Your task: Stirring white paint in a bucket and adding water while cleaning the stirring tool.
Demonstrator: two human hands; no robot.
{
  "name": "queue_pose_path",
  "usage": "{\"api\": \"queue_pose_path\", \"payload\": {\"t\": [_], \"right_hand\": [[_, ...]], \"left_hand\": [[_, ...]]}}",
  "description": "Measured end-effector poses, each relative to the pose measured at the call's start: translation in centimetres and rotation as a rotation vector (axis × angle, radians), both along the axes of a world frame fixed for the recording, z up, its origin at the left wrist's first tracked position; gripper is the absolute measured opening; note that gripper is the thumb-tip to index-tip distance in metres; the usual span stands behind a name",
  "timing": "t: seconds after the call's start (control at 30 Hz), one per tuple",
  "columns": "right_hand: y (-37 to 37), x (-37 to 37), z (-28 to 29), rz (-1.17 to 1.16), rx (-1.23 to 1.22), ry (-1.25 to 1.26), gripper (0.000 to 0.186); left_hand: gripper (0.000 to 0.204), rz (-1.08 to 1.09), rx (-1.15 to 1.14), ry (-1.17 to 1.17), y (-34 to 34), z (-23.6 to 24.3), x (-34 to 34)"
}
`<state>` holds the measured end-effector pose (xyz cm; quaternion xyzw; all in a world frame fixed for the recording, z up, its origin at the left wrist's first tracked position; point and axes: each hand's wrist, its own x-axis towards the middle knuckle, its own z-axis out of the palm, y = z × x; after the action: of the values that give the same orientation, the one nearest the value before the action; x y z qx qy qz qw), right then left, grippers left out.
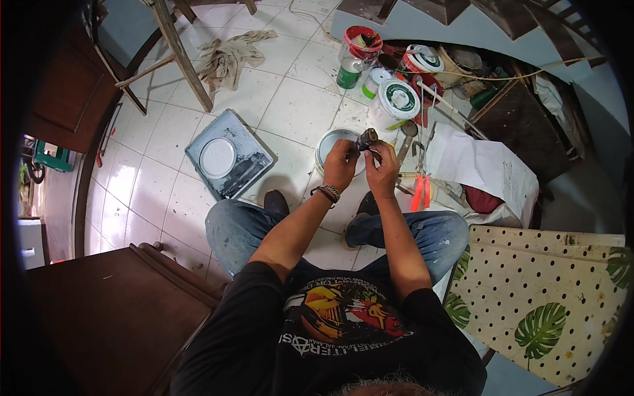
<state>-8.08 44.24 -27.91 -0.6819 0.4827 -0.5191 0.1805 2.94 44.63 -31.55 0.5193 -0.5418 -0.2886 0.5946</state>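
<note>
Two bare hands are meeting above the floor, and their grip is partly hiding what they are holding: a single dark, stubby object (367, 138), too small and shadowed to identify. The right hand (381, 169) is pinching it between narrowed fingers; the left hand (339, 164) is curling nearly closed against its left side, though whether those fingers are gripping or only touching, one cannot tell. The object is sitting above the right part of one open can (320, 152), whose near rim the hands are covering and whose pale grey inside is showing only in part. Two dark shoes (276, 203) are emerging below the jeans (239, 230), the right one partly hidden by the forearm.

To the left, one grey tray (246, 137) is carrying one round white disc (217, 158); dark smears are marking its lower right. Beyond it, one crumpled cloth (231, 61) is lying near a wooden stand (183, 63), which the upper edge is cutting off.

Beyond the can, one lidded white tub (393, 115), one green-based bottle (350, 74) and one red-rimmed bucket (356, 32) are standing close together; farther right, overlapping clutter is preventing a sure count.
</note>
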Motion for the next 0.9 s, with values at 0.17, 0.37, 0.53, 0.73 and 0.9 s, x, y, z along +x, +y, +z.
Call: {"api": "queue_pose_path", "payload": {"t": [0.17, 0.37, 0.53, 0.73, 0.9], "right_hand": [[0.3, -0.2, 0.1, 0.006, 0.02, 0.064, 0.011], [-0.8, 0.4, 0.8, 0.079, -0.008, -0.123, 0.02], [-3.2, 1.1, 2.0, 0.285, 0.372, -0.466, 0.022], [-4.2, 1.3, 2.5, 0.296, 0.387, -0.293, 0.028], [-4.4, 0.8, 1.4, 0.391, 0.458, -0.408, 0.033]], "left_hand": [[0.014, -0.003, 0.019, -0.073, -0.2, -0.2, 0.3], [0.015, -0.027, 0.037, -0.223, -0.3, 0.3, 0.4], [0.014, -0.151, 0.067, -0.185, -0.2, 0.3, 0.1], [0.013, -0.139, 0.09, -0.221, -0.5, 0.1, 0.8], [0.015, -0.163, 0.038, -0.347, -0.7, 1.0, 1.2]]}}
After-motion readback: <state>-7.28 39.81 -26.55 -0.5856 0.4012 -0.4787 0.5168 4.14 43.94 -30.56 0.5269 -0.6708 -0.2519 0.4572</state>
